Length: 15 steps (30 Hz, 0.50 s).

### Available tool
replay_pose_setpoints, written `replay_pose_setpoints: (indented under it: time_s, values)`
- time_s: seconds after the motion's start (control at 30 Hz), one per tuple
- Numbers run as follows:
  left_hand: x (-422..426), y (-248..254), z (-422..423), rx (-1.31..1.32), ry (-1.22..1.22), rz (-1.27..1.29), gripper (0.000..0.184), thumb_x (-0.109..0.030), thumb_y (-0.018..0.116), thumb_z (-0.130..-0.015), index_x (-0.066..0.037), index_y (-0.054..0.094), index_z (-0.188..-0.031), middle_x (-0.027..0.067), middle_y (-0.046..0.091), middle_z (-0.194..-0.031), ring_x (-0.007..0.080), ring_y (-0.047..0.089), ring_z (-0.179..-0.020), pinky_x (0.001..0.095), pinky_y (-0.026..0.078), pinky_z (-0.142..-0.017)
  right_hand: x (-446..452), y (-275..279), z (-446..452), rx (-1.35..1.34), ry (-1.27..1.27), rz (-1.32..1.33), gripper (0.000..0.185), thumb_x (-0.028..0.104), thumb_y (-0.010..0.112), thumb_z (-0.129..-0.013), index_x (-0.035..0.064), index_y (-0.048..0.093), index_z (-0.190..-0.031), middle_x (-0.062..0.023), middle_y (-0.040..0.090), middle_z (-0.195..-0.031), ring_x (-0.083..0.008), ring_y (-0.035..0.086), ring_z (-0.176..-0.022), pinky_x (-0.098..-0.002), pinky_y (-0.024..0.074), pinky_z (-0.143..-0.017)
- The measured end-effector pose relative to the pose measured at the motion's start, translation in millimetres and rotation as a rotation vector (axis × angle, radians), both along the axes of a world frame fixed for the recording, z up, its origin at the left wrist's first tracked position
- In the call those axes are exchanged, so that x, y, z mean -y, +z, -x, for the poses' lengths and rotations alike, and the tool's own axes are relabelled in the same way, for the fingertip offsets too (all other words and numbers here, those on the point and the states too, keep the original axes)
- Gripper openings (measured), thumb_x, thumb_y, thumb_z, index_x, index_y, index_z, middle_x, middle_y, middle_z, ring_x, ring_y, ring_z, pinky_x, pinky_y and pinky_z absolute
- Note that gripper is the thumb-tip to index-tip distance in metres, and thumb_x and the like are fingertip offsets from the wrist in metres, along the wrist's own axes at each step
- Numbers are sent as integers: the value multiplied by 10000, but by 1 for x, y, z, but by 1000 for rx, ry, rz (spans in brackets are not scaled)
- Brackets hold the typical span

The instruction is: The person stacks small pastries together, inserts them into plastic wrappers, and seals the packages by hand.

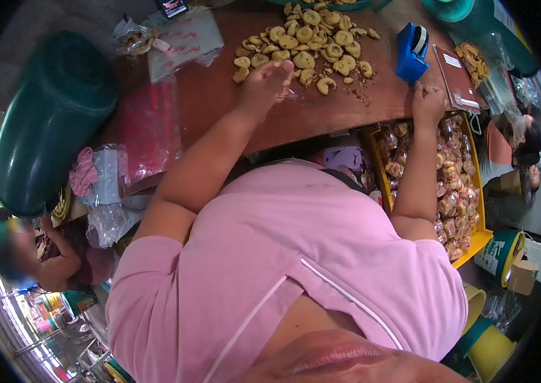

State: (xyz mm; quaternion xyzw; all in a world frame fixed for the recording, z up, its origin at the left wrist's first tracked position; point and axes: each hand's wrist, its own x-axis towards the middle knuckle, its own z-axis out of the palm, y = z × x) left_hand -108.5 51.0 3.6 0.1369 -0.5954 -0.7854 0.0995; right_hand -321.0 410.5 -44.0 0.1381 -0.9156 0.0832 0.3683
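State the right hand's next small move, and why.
Probably draw the right hand from the blue tape dispenser toward the left hand: it is curled at the dispenser's near end, and the left hand seems to hold clear plastic. What the right holds is unclear.

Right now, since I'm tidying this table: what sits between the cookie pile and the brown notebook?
The blue tape dispenser stands between them, in the head view.

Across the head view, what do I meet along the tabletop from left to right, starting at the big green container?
Green container, printed plastic sheets, pile of loose cookies, blue tape dispenser, dark red notebook.
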Motion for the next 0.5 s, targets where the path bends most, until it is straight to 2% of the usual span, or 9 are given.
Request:
replay_pose_setpoints:
  time_s: [0.03,0.1,0.2,0.23,0.3,0.37,0.4,0.47,0.5]
  values:
    - [-7,14,-9,17,78,12,548,-591,751,-860,-85,654,-1045,-5,619,-852,86,583,-732,245,481,-637,4,3,0,121,101,105,316,353,691,-943,47,770,-927,-138,669,-935,-293,643,-891,-364,495,-803]
    - [-7,24,-18,137,194,58,682,-654,731,-836,-52,650,-1146,50,672,-942,141,631,-787,306,529,-713,18,11,-5,376,303,314,292,318,689,-950,36,759,-918,-122,659,-936,-277,638,-897,-341,490,-810]
    - [-4,26,-25,19,181,18,733,-696,709,-831,-53,634,-1176,65,656,-917,144,621,-777,307,527,-717,83,60,-66,448,699,393,231,239,695,-949,21,729,-884,-102,626,-899,-245,614,-869,-330,483,-795]
    - [-5,28,-27,47,198,37,693,-674,710,-846,-49,640,-1138,42,641,-898,121,604,-755,292,523,-694,103,82,-93,510,830,378,205,214,703,-941,20,721,-876,-98,612,-884,-237,605,-858,-329,479,-787]
    - [-10,37,-34,103,232,74,622,-630,711,-875,-41,653,-1062,-4,612,-861,77,570,-711,262,514,-648,138,118,-144,616,995,352,242,289,726,-911,47,730,-912,-156,633,-893,-332,631,-904,-436,506,-816]
    - [-30,65,-49,76,207,19,643,-656,684,-880,-47,645,-1086,-6,610,-874,65,554,-709,242,490,-635,159,137,-179,660,1237,409,185,195,767,-882,32,697,-828,-78,571,-849,-224,583,-816,-341,463,-715]
    - [-36,73,-53,61,195,-8,655,-668,670,-883,-51,641,-1099,-7,609,-881,58,545,-709,232,477,-628,167,138,-184,643,1210,356,218,233,768,-880,32,700,-831,-102,587,-855,-259,596,-838,-364,477,-738]
    - [-32,57,-57,-37,100,-108,666,-674,657,-887,-51,632,-1119,-8,606,-893,53,541,-721,216,463,-635,180,136,-185,609,1155,249,288,308,771,-877,31,707,-836,-150,618,-868,-328,623,-881,-411,505,-782]
    - [-32,56,-58,-90,53,-157,671,-677,651,-889,-51,627,-1129,-9,605,-899,50,539,-727,208,456,-639,184,133,-183,654,1176,294,287,305,782,-867,32,705,-827,-148,616,-865,-325,621,-873,-407,504,-774]
